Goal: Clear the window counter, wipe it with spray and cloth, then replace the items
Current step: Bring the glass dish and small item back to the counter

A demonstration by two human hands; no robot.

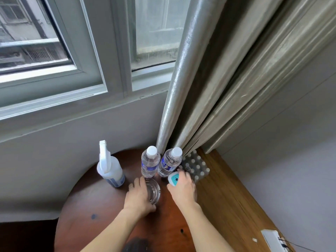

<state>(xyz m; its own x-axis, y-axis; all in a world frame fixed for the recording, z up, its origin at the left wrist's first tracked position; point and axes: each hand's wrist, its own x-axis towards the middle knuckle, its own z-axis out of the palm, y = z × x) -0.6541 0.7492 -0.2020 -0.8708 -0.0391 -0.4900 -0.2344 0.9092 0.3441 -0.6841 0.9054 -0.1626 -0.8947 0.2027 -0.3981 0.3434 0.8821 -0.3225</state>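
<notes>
item 1, left hand (139, 194): i see it reaching forward from the lower edge, forearm bare, palm down, a ring on one finger. its grip is curled round the near-left side of the glass ashtray (153, 191), fingers over the rim, thumb low near the base.

item 2, right hand (182, 187): forearm angled in from lower right, wrist raised, back of the hand toward me. its grip is wrapped on a small white and teal device (174, 179), which pokes out at the thumb side; the fingertips are blurred, so i cannot tell how far they wrap.

item 3, glass ashtray: clear, round, resting on the tabletop (101, 206), just in front of the two bottles.

item 4, left water bottle (150, 161) and right water bottle (170, 161): both upright, white caps, blue labels, side by side, close to touching, at the far edge by the curtain (209, 88).

item 5, spray bottle (110, 167): white, upright, trigger head pointing away, left of the water bottles and apart from them, near the wall.

item 6, plastic-wrapped pack of small bottles (197, 167): on the lighter wooden surface (231, 197) to the right, behind the right hand, partly under the curtain hem.

item 7, tabletop: dark reddish wood, rounded edge, with a few dark spots. window (45, 51) above.
</notes>
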